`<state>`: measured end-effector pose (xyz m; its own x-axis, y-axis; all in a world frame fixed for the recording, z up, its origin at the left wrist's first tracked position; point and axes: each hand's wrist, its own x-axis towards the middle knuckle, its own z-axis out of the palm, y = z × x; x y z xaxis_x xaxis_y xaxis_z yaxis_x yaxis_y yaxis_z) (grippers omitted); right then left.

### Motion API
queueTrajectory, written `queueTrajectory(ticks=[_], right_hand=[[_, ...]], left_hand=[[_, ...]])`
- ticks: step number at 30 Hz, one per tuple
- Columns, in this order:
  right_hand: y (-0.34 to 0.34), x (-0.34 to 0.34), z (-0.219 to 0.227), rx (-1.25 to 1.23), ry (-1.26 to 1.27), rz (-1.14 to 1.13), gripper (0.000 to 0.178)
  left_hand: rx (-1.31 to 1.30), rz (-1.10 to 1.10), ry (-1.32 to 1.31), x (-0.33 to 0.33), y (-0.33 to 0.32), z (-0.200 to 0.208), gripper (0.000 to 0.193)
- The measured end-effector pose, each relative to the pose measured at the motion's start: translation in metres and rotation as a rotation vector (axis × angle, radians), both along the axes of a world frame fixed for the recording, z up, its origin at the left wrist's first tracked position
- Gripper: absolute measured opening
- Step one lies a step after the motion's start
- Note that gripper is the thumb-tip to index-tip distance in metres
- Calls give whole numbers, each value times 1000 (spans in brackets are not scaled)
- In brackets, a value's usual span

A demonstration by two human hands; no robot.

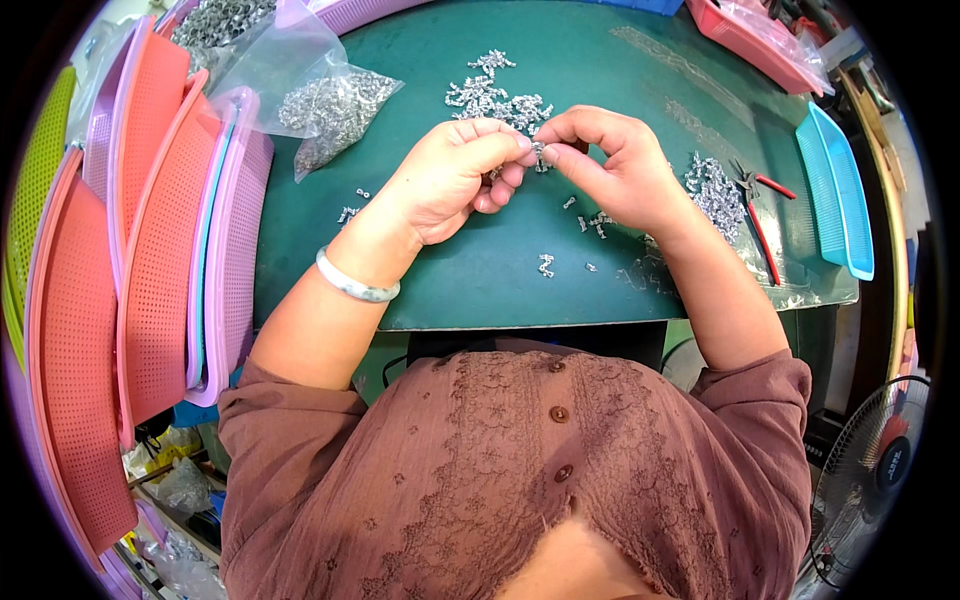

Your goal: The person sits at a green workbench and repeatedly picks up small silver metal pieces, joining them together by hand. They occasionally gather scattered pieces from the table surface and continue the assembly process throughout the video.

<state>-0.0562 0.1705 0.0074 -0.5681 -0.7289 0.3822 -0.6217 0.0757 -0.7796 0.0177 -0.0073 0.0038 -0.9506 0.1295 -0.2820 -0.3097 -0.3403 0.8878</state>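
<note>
Over the middle of the table, my left hand point(455, 178) is closed, its thumb and forefinger pinched together. Facing it, my right hand point(612, 168) pinches at the same spot with thumb and forefinger. A small silvery metal part point(540, 158) shows between the fingertips of both hands; its exact kind is too small to tell. Just beyond them lies a loose heap of similar metal parts point(478, 98). A bigger pile of small silvery pieces point(714, 192) sits beside my right forearm. A few loose pieces point(546, 265) are scattered nearer to me.
Red-handled pliers point(762, 220) lie right of the pile. A blue plastic basket point(838, 190) stands at the right edge, a pink tray point(750, 45) at the far right. Stacked perforated baskets point(75, 350) crowd the left. A clear bag of metal parts point(335, 110) rests on the green table point(450, 285).
</note>
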Motion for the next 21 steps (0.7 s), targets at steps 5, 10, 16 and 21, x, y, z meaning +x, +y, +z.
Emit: queueTrajectory(ticks=[5,10,16,21], right_hand=[[-1,0,-3,-10,-25,-4,13],[0,-1,-5,-11,-63,-4,14],[0,0,-2,0,-115,-1,14],[0,0,0,3,-83,3,13]], left_hand=[[21,-12,-22,0,-1,2,14],[65,-17,-44,-1,-2,1,14],[70,-34,-34,-1,-3,-1,14],[35,-22,-24,-2,-2,-2,14]])
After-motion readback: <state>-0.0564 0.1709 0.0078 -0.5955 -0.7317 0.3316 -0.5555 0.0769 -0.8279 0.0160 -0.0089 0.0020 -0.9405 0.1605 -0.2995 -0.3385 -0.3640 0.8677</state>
